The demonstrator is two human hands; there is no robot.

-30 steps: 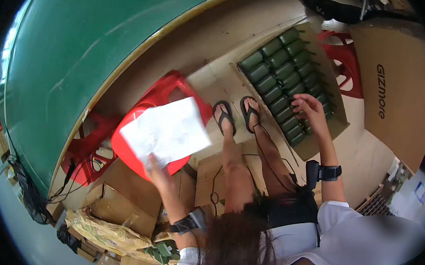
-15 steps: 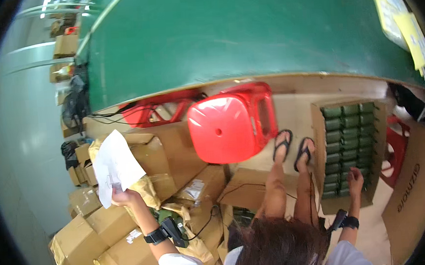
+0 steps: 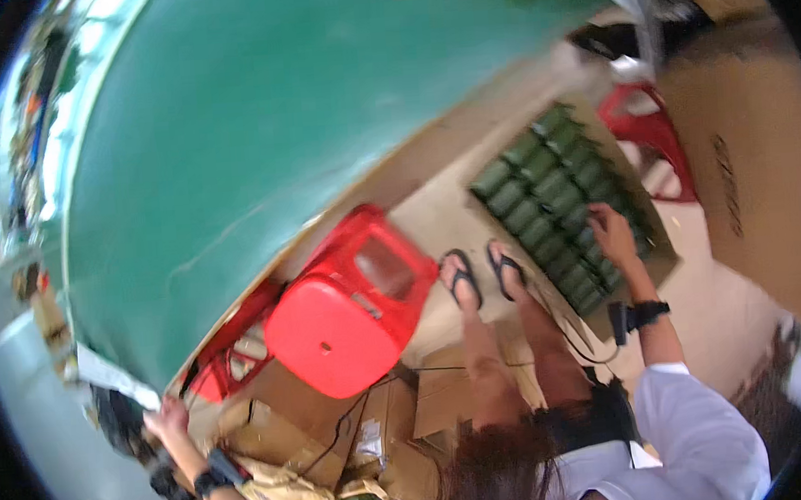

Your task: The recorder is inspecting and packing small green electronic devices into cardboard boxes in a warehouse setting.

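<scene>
My left hand (image 3: 168, 420) is closed on the edge of a white paper sheet (image 3: 115, 374), out at the left beside the table's corner. Seen nearly edge-on, the sheet is blurred. My right hand (image 3: 613, 235) hangs over an open cardboard box (image 3: 666, 257) on the floor, its fingers loosely bent and apart, with nothing visible in them. Rows of dark green rolled bundles (image 3: 537, 189) fill this box. The fingertips are right above the bundles; whether they touch one I cannot tell.
A green-topped table (image 3: 271, 120) spans the far side. In front of it stands a red plastic stool (image 3: 332, 334); another red stool (image 3: 658, 144) is beyond the box. A large cardboard panel (image 3: 738, 161) rises at the right. Cartons (image 3: 300, 406) and a dark cable lie at lower left.
The view has swung to the right, so the table now slants. The paper has turned from facing me to nearly edge-on. My right hand reaches farther over the bundles.
</scene>
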